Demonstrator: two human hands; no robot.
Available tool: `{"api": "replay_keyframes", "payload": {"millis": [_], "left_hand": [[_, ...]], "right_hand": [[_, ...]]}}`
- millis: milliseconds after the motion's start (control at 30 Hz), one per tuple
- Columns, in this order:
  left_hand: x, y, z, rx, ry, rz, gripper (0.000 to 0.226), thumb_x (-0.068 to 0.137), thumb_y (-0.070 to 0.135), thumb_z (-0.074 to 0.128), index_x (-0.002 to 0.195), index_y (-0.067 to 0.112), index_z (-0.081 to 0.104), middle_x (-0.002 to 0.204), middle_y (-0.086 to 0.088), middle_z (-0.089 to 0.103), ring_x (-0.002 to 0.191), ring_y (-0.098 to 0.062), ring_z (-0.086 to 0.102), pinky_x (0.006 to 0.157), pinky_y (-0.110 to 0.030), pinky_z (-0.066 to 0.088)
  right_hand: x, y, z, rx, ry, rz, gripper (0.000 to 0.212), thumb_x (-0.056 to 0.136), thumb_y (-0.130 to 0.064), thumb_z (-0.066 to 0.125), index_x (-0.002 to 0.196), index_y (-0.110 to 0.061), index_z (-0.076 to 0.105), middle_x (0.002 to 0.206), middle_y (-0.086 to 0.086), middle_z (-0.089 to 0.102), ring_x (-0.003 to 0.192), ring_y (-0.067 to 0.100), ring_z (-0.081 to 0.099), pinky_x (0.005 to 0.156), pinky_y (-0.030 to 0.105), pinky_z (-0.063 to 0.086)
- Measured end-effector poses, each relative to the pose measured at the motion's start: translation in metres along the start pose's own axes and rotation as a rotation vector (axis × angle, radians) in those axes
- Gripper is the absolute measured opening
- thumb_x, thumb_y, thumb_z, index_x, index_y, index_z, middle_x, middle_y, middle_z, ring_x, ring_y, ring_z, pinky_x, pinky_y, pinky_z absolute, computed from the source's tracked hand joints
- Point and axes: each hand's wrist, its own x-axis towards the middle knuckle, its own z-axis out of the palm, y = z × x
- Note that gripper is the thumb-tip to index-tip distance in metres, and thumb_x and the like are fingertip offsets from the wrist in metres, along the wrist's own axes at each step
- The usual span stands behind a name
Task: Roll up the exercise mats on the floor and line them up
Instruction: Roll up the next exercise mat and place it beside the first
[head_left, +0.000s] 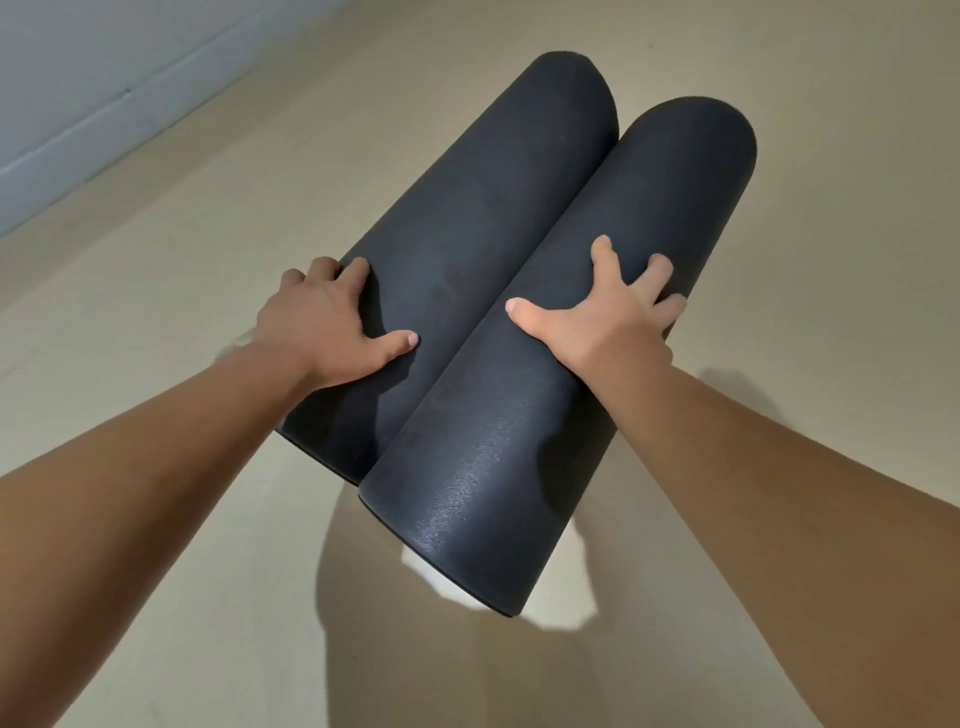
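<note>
Two dark grey exercise mats lie rolled up on the beige floor, side by side and touching along their length. The left roll (467, 223) sits slightly further away; the right roll (587, 291) reaches nearer to me. My left hand (322, 327) rests on the left roll's outer side, fingers curled over it, thumb on top. My right hand (608, 317) presses on top of the right roll with fingers spread and wrapped over its right side.
Beige floor (156, 322) surrounds the rolls on all sides. A pale wall (67, 88) with a skirting line runs along the upper left. My shadow falls on the floor near the rolls' closer ends.
</note>
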Motion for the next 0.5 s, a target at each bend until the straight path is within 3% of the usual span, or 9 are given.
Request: {"api": "replay_keyframes", "payload": {"millis": [233, 333, 433, 500], "left_hand": [[0.000, -0.003, -0.010, -0.063, -0.019, -0.006, 0.093, 0.079, 0.083, 0.064, 0.152, 0.030, 0.042, 0.143, -0.006, 0.055, 0.130, -0.041, 0.050, 0.105, -0.050, 0.048], [-0.005, -0.005, -0.009, -0.098, 0.087, -0.002, 0.086, 0.085, 0.074, 0.065, 0.152, 0.024, 0.045, 0.150, -0.010, 0.051, 0.137, -0.042, 0.044, 0.108, -0.053, 0.045], [-0.011, 0.004, -0.009, -0.134, 0.203, 0.102, 0.080, 0.091, 0.062, 0.067, 0.153, 0.014, 0.049, 0.160, -0.019, 0.042, 0.150, -0.044, 0.032, 0.120, -0.055, 0.033], [-0.015, 0.013, -0.008, -0.127, 0.216, 0.193, 0.080, 0.087, 0.064, 0.061, 0.149, 0.012, 0.054, 0.161, -0.022, 0.042, 0.153, -0.045, 0.029, 0.123, -0.056, 0.028]], "right_hand": [[-0.002, -0.004, 0.001, -0.024, -0.011, 0.003, 0.116, 0.068, -0.086, 0.068, 0.162, -0.052, 0.008, 0.170, 0.000, -0.004, 0.153, 0.043, 0.008, 0.107, 0.065, 0.044], [-0.002, 0.000, 0.000, 0.016, -0.041, -0.005, 0.118, 0.065, -0.092, 0.066, 0.161, -0.055, 0.007, 0.170, -0.003, -0.004, 0.154, 0.040, 0.008, 0.112, 0.064, 0.040], [-0.010, 0.014, -0.009, 0.288, 0.064, -0.035, 0.107, 0.072, -0.089, 0.062, 0.161, -0.054, 0.013, 0.169, -0.007, 0.005, 0.153, 0.032, 0.020, 0.117, 0.054, 0.038], [-0.021, 0.035, -0.021, 0.511, 0.199, -0.021, 0.090, 0.087, -0.074, 0.061, 0.163, -0.049, 0.018, 0.164, -0.012, 0.014, 0.146, 0.021, 0.035, 0.109, 0.040, 0.044]]}}
